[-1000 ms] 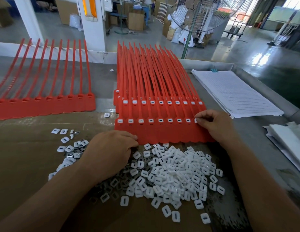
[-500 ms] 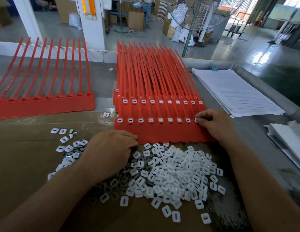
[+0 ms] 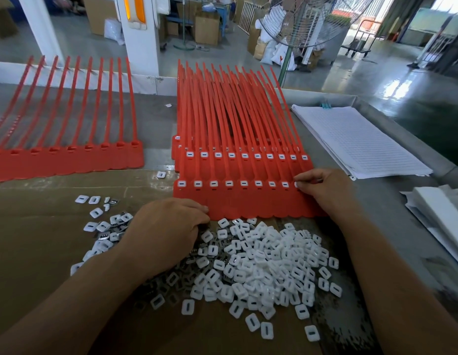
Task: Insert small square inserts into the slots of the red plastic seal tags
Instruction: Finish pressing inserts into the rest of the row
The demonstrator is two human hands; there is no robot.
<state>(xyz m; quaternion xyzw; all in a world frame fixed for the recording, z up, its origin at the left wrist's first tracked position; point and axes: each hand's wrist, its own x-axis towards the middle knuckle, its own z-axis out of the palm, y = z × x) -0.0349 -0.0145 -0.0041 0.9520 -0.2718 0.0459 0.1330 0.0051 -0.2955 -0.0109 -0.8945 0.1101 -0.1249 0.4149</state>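
Note:
A stack of red seal tags (image 3: 238,201) lies in the middle, straps pointing away, with white inserts seated in two rows of slots. My right hand (image 3: 325,190) sits at the front row's right end, fingertips pinching a white insert (image 3: 297,185) at the last slot. A heap of small white square inserts (image 3: 268,262) covers the cardboard in front. My left hand (image 3: 166,231) lies curled on the heap's left edge, fingers down among the pieces; what they hold is hidden.
A second row of red tags (image 3: 69,160) with bare slots lies at the left. A pile of lined paper sheets (image 3: 355,142) is at the right, white sheets (image 3: 442,213) further right. One stray insert (image 3: 161,174) lies between the tag rows.
Almost nothing: both hands stay in place, the right fingertips still on the last front-row slot.

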